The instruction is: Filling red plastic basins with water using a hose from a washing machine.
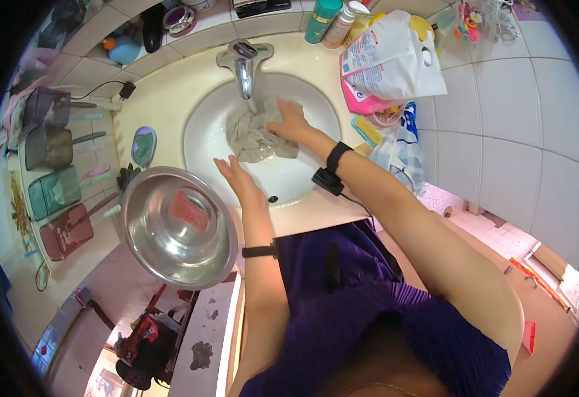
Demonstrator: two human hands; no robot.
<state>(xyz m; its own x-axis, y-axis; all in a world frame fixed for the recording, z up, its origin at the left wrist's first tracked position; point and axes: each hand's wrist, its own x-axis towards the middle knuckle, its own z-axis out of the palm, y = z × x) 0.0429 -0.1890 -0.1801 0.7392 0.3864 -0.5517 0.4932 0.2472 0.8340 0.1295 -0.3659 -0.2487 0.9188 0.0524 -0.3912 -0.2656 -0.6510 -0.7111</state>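
A wet grey-beige cloth [250, 134] lies bunched in a white oval sink basin [205, 124], below the spout of a chrome faucet [244, 74]. A short stream of water seems to run from the spout onto it. My right hand [292, 121] rests over the cloth's right side with thumb and fingers apart. Over the basin's front left part, my left hand [241, 181] is held with its fingers spread and nothing in them, apart from the cloth. A black strap with a small device circles my right wrist; another black strap is on my left forearm.
A stainless steel bowl [145, 243] holding a pinkish-red piece [190, 211] overhangs the counter's left edge. Near it lies a soap dish [143, 146]. At right are a white-and-pink refill pouch [393, 59], a scrub brush [366, 130] and a checked cloth [398, 154]. Toothbrush cups [54, 186] line the left wall.
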